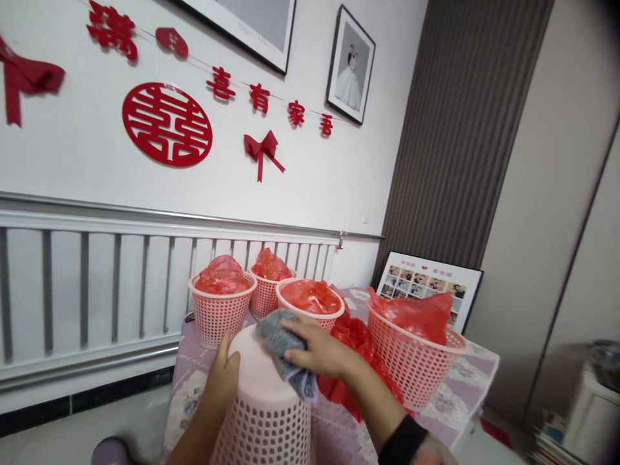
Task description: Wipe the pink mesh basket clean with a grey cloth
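A pale pink plastic basket (268,426) with a lattice wall stands upside down at the table's near side, its solid base facing up. My left hand (225,373) is closed against the basket's left side, with the thumb near the edge of the base. In my right hand (317,349) is a grey cloth (281,339), pressed on the top and right edge of that base. Part of the cloth hangs over the rim. Just right of it lies a heap of red plastic bags (356,342).
Behind stand pink baskets lined with red bags: one at left (220,316), one farther back (265,294), one at centre (310,300) and a larger one at right (411,349). They share a table with a floral purple cloth (450,403). A white radiator (101,290) lines the wall.
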A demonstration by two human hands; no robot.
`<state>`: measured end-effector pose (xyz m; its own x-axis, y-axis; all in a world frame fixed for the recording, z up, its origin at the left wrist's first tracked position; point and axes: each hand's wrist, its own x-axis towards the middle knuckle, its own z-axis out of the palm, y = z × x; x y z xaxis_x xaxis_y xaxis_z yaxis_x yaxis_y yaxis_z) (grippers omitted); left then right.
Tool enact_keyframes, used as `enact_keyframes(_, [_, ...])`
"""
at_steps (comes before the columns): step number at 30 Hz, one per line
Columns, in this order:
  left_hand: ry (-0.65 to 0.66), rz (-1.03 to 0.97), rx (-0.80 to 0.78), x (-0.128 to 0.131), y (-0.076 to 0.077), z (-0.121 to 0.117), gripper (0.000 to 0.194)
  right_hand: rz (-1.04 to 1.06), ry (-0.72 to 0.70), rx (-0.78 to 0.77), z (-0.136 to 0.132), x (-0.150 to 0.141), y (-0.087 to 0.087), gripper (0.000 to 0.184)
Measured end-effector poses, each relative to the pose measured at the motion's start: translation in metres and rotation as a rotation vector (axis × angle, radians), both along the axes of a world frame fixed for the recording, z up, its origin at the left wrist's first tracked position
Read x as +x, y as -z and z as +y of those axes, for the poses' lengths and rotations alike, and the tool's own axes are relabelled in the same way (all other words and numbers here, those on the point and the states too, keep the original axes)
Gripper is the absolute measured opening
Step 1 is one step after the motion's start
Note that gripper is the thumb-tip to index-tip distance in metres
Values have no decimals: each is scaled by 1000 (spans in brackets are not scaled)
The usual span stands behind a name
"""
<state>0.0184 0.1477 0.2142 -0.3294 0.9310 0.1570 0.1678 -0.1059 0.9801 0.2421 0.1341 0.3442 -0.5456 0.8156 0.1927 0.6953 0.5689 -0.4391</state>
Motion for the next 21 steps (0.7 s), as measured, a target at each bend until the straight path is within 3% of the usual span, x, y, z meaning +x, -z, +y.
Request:
enact_keyframes(3, [15, -134, 31, 0, 7, -1, 68, -258, -53, 9, -11, -34, 14, 67])
enact_keyframes(7, [18, -156, 36, -1, 4, 0, 68, -291, -51, 76, 9, -72, 32, 56])
enact_keyframes(13, [16, -135, 1, 2, -6, -6, 68, -317, 72, 52, 45, -100, 23, 58])
enact_keyframes(21, [-14, 18, -23, -3, 8, 1, 73, -359, 39, 304, 18, -112, 28, 35])
